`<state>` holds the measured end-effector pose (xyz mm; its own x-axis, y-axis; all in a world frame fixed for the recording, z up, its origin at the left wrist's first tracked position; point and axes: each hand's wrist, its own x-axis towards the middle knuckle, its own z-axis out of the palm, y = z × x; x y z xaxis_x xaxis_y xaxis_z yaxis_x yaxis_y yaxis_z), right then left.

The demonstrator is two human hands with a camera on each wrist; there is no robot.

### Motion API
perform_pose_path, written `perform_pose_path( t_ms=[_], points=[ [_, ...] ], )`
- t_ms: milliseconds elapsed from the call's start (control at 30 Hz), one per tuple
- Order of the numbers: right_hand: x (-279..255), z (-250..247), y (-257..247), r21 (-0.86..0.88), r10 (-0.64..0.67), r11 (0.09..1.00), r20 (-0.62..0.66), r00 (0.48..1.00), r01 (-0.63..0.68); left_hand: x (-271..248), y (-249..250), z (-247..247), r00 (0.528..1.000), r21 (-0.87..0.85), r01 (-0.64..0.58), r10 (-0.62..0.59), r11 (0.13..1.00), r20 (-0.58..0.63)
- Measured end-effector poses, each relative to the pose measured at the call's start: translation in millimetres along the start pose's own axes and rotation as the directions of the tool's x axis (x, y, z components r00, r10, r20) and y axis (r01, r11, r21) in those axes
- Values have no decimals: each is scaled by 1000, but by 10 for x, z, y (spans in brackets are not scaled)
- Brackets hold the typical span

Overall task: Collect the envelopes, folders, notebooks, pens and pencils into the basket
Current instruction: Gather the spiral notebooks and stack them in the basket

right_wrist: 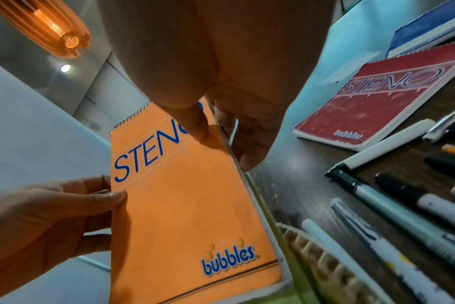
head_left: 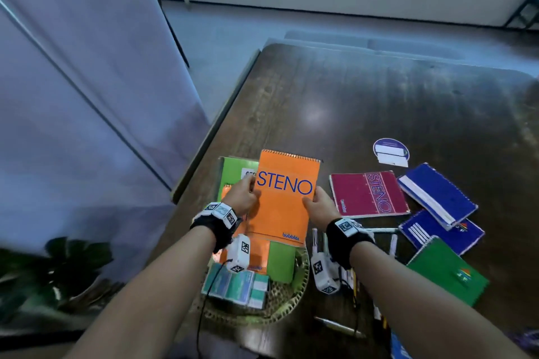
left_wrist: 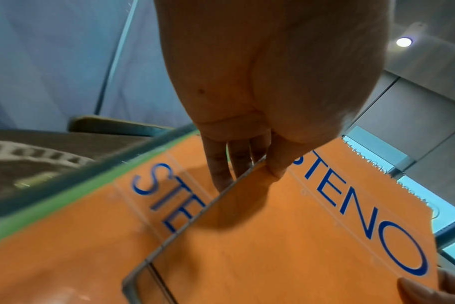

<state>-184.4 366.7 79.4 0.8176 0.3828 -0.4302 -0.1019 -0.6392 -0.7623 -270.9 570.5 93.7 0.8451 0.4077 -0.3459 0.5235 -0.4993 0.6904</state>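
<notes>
Both hands hold an orange spiral "STENO" notebook (head_left: 285, 207) (left_wrist: 286, 236) (right_wrist: 185, 216) tilted over the woven basket (head_left: 291, 309) (right_wrist: 320, 259). My left hand (head_left: 252, 188) (left_wrist: 247, 174) pinches its left edge, thumb on the cover and fingers behind. My right hand (head_left: 310, 198) (right_wrist: 223, 148) pinches the right edge the same way. Under it in the basket lie a second orange notebook (head_left: 259, 253) (left_wrist: 78, 236), a green notebook (head_left: 233, 172) and several teal-and-white envelopes (head_left: 236, 285).
On the dark wooden table (head_left: 379, 102), right of the basket, lie a red STENO notebook (head_left: 367, 194) (right_wrist: 377, 98), two blue notebooks (head_left: 437, 195), a green notebook (head_left: 446, 271) and several pens (head_left: 390, 242) (right_wrist: 392, 216). A round blue card (head_left: 390, 151) sits farther back. The table's left edge is close by.
</notes>
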Motion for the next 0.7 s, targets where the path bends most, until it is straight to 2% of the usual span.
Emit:
perform_pose_path(
  t_ms=[200,300,533,700],
  points=[
    [7,535,-22,34,30,999,92,995,-34,-70,-521,-179,997,83,73,-71,994,-27],
    [9,701,-3,-67,61,996,133,989,-53,-101,-710,-191,993,103,117,-117,988,-12],
    [24,988,39,-357,116,933,196,974,-39,-173,-986,-202,965,248,261,-248,933,-84],
    [89,1067,-8,-422,150,905,198,969,-53,-180,-1002,-182,962,281,267,-238,922,-134]
  ],
)
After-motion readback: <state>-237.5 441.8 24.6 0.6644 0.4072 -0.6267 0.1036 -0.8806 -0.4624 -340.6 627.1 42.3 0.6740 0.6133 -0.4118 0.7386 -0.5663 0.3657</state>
